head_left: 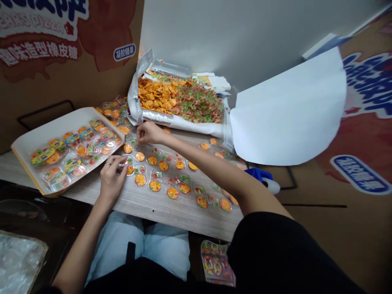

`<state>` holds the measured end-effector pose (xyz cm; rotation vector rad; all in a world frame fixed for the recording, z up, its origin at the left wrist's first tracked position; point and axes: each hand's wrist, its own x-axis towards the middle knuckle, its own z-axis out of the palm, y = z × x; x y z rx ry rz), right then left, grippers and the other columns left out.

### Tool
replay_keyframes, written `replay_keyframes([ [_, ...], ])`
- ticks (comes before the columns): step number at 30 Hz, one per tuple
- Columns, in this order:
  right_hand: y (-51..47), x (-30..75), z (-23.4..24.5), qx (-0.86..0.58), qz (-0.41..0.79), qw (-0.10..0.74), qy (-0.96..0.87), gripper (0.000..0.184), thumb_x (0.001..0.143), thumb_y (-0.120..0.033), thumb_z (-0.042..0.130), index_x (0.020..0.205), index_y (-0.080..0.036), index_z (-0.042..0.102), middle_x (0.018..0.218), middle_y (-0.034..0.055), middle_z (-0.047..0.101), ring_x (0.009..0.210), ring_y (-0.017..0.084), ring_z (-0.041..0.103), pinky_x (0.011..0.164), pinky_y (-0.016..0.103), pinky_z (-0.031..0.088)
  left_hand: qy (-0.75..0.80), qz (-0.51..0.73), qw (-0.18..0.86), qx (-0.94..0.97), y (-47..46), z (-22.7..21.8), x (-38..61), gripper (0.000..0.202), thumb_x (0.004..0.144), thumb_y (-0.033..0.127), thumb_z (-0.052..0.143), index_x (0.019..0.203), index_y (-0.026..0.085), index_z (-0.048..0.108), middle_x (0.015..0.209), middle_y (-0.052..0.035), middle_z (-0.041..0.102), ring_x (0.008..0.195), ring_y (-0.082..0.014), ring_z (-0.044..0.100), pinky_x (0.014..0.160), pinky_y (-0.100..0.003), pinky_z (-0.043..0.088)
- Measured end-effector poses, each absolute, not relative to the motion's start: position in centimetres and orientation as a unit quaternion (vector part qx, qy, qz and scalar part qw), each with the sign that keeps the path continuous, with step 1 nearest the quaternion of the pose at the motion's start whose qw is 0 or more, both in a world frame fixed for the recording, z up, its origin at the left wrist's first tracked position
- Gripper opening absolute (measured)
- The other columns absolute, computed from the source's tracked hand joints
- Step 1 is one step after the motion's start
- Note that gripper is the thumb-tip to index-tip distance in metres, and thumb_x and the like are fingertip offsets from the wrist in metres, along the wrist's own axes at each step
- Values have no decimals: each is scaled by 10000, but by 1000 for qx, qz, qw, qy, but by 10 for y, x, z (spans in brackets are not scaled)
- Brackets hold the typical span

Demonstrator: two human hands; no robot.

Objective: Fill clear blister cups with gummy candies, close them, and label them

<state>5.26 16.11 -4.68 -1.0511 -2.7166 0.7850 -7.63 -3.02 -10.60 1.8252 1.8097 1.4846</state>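
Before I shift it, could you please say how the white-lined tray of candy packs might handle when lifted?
The white-lined tray looks thin-walled, so it may flex. Its clear candy packs look smooth and loosely heaped, so they would probably slide if it tilted.

Clear plastic packs (140, 179) lie flat in loose, uneven rows across the bench (128, 200) before you, most with a round orange candy in the pocket nearer you and red and green pieces in the one beyond. One pack (130, 169) sits at the fingertips of your left hand (112, 175); another (133, 142), partly hidden, lies by the pinched fingers of your right (150, 134).
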Motion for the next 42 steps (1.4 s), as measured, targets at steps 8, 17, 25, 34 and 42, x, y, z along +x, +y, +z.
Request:
replay_keyframes([
  [8, 163, 43, -44, -367, 224, 43, -902, 156, 592, -145, 814, 652, -114, 673, 622, -20, 619, 637, 122, 560, 630, 221, 378, 584, 520, 110, 613, -32, -107, -75, 182, 874, 232, 624, 1042, 176, 667, 994, -40, 619, 788, -113, 628, 649, -224, 575],
  [17, 147, 71, -31, -391, 309, -12, -867, 122, 639, -71, 732, 731, -151, 729, 662, -14, 693, 605, 115, 610, 573, 202, 441, 586, 519, 126, 609, -32, -109, -75, 194, 871, 246, 629, 1049, 180, 665, 1003, -48, 613, 805, -120, 621, 662, -235, 579],
  [25, 140, 77, -26, -379, 232, -11, -896, 293, 692, 20, 612, 865, -160, 765, 811, 35, 738, 705, 149, 655, 630, 233, 473, 584, 523, 131, 607, -32, -108, -75, 189, 877, 250, 616, 1041, 174, 668, 998, -49, 610, 820, -122, 621, 662, -224, 572],
  [34, 123, 72, -47, -367, 91, -51, -924, 202, 770, -92, 664, 941, -149, 757, 930, 89, 749, 853, 207, 655, 674, 255, 409, 585, 528, 147, 598, -31, -108, -76, 200, 869, 265, 621, 1041, 180, 678, 992, -48, 611, 812, -120, 621, 661, -220, 573],
  [42, 96, 72, -34, -380, 60, -52, -922, 281, 879, -199, 556, 1121, -158, 692, 1040, 110, 727, 964, 242, 646, 755, 293, 425, 584, 530, 139, 598, -28, -109, -78, 180, 858, 247, 613, 1009, 180, 683, 962, -38, 614, 791, -115, 610, 621, -202, 532],
])
